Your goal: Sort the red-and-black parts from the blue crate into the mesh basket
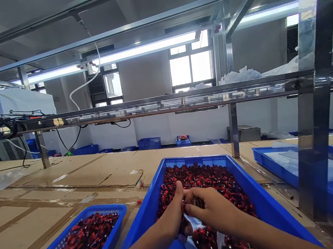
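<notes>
Left grip: the bare left hand [172, 217] is cupping loosely with its thumb standing up; its fingertips are mostly hiding, so whether it is holding anything I cannot tell
Right grip: the bare right hand [215, 206] is curling, thumb and forefinger nearly meeting beside the left hand; something small may be sitting between them, but I cannot tell
Pieces: small glossy dark-red and black pieces [201, 176] are filling much of the deep blue rectangular plastic tub [271, 204] under both hands; more are lying in the blue slotted plastic basket [122, 209] at the left
Plastic: crumpled translucent plastic [194, 222] is lying just below the hands
Handling well: the hands seem to be working at the fingertips, which is probably calling for a light pinch, the left hand steadying, and both staying low so that drops are landing inside the tub
Hand count: two are showing
Container count: three are resting on the cardboard-covered desk [100, 175]: tub, basket and a wide blue plastic tray [257, 153] at the right
Post count: three square shiny metal posts [311, 145] are rising from the desk
Piece count: too many are heaping together to count
</notes>
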### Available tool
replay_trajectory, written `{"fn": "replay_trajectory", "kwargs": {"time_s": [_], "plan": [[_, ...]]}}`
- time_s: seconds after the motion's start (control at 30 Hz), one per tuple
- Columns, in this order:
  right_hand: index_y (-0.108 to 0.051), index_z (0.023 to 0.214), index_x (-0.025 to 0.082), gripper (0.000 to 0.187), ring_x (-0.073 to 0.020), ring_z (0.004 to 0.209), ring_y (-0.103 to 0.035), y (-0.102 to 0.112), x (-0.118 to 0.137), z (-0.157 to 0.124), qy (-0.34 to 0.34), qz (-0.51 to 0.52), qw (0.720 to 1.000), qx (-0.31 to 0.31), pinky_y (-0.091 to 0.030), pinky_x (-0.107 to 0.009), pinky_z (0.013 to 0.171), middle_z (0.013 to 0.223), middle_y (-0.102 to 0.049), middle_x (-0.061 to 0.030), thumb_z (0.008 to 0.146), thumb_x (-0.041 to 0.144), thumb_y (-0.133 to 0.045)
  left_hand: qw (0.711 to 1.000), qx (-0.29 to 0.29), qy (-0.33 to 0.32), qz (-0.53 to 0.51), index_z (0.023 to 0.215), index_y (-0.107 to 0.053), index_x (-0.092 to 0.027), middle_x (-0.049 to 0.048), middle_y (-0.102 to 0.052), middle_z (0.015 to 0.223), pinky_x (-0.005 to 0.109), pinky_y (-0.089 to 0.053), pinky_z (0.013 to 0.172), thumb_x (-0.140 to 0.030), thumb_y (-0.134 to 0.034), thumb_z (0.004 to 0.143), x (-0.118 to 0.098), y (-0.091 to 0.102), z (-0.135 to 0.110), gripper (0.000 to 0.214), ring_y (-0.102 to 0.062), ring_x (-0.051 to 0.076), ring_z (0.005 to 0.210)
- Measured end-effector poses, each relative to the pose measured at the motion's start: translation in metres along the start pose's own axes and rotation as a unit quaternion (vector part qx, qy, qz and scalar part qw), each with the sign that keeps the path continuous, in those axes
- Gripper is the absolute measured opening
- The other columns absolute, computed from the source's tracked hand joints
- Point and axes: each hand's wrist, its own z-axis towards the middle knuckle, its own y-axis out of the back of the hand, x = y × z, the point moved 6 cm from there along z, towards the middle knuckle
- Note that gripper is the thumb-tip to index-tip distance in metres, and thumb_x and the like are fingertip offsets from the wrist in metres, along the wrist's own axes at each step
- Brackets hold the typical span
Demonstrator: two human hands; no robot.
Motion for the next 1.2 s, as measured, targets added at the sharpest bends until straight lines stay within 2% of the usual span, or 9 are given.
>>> {"fn": "replay_trajectory", "kwargs": {"time_s": [0.07, 0.13, 0.3, 0.4, 0.6, 0.87, 1.0, 1.1, 1.2], "plan": [[-0.054, 0.066, 0.020, 0.019, -0.0079, 0.039, -0.036, 0.004, -0.014, 0.003, -0.113, 0.154, 0.982, -0.008, -0.022, -0.020, 0.038, 0.049, -0.050, 0.0065, 0.081, 0.029, -0.062, 0.999, -0.020, -0.035, -0.009, 0.118, -0.048, -0.027, -0.0024, -0.053, 0.071, 0.016, -0.020, 0.033, -0.084, -0.023, 0.079, -0.005, 0.004, 0.003, 0.074, -0.039, 0.008, 0.038], [-0.046, 0.061, 0.021, 0.031, -0.0066, 0.033, -0.024, 0.006, -0.023, 0.004, -0.187, 0.252, 0.950, -0.003, -0.012, -0.020, 0.033, 0.043, -0.036, 0.0088, 0.085, 0.038, -0.057, 0.994, -0.052, -0.091, 0.010, 0.117, -0.048, -0.024, -0.0028, -0.054, 0.072, 0.017, -0.019, 0.034, -0.076, -0.033, 0.083, -0.015, 0.009, 0.004, 0.064, -0.036, 0.007, 0.036], [-0.041, 0.057, 0.020, 0.040, -0.0053, 0.034, -0.017, 0.010, -0.024, 0.004, -0.222, 0.343, 0.913, 0.014, -0.009, -0.018, 0.032, 0.040, -0.030, 0.0086, 0.089, 0.043, -0.047, 0.942, -0.130, -0.270, 0.153, 0.110, -0.056, -0.023, -0.0056, -0.049, 0.069, 0.018, -0.033, 0.049, -0.043, -0.060, 0.085, -0.043, 0.009, -0.012, 0.032, -0.043, 0.007, 0.054], [-0.041, 0.056, 0.019, 0.040, -0.0051, 0.034, -0.019, 0.002, -0.021, 0.000, -0.240, 0.387, 0.890, 0.038, -0.010, -0.017, 0.031, 0.042, -0.031, 0.0075, 0.089, 0.041, -0.047, 0.919, -0.156, -0.301, 0.199, 0.117, -0.055, -0.026, -0.0058, -0.050, 0.072, 0.019, -0.034, 0.051, -0.038, -0.063, 0.085, -0.048, 0.005, -0.022, 0.035, -0.044, 0.007, 0.055], [-0.047, 0.062, 0.016, 0.029, -0.0039, 0.037, -0.027, -0.004, -0.015, -0.005, -0.239, 0.436, 0.865, 0.062, -0.011, -0.016, 0.031, 0.056, -0.036, 0.0062, 0.085, 0.033, -0.049, 0.901, -0.180, -0.315, 0.238, 0.109, -0.064, -0.024, -0.0023, -0.055, 0.075, 0.022, -0.036, 0.055, -0.036, -0.062, 0.085, -0.051, 0.006, -0.025, 0.026, -0.048, 0.010, 0.059], [-0.046, 0.054, 0.017, 0.040, -0.0042, 0.034, -0.023, -0.002, -0.012, -0.005, -0.232, 0.402, 0.884, 0.062, -0.011, -0.015, 0.029, 0.043, -0.031, 0.0072, 0.089, 0.038, -0.048, 0.873, -0.187, -0.366, 0.264, 0.113, -0.068, -0.026, 0.0014, -0.058, 0.081, 0.025, -0.037, 0.063, -0.038, -0.056, 0.091, -0.060, 0.007, -0.032, 0.028, -0.051, 0.014, 0.068], [-0.060, 0.081, 0.018, 0.013, -0.0023, 0.034, -0.027, 0.008, -0.013, 0.003, -0.160, 0.347, 0.924, 0.013, -0.011, -0.014, 0.029, 0.058, -0.050, 0.0059, 0.079, 0.030, -0.064, 0.868, -0.190, -0.369, 0.273, 0.117, -0.068, -0.026, 0.0027, -0.058, 0.083, 0.026, -0.037, 0.063, -0.039, -0.053, 0.093, -0.062, 0.007, -0.035, 0.031, -0.050, 0.014, 0.068], [-0.061, 0.105, 0.023, 0.030, -0.0021, 0.032, -0.022, 0.015, -0.013, 0.007, -0.115, 0.282, 0.952, -0.015, -0.010, -0.016, 0.031, 0.059, -0.049, 0.0089, 0.080, 0.039, -0.065, 0.865, -0.183, -0.374, 0.280, 0.120, -0.066, -0.028, 0.0025, -0.056, 0.085, 0.026, -0.038, 0.064, -0.039, -0.049, 0.095, -0.063, 0.007, -0.035, 0.032, -0.051, 0.014, 0.070], [-0.064, 0.108, 0.022, 0.029, -0.0047, 0.036, -0.025, 0.020, -0.003, 0.007, -0.048, 0.170, 0.984, -0.028, -0.020, -0.018, 0.035, 0.052, -0.043, 0.0101, 0.085, 0.040, -0.060, 0.866, -0.169, -0.381, 0.275, 0.121, -0.065, -0.030, 0.0028, -0.057, 0.089, 0.026, -0.041, 0.070, -0.039, -0.047, 0.096, -0.064, 0.006, -0.036, 0.032, -0.054, 0.015, 0.078]]}}
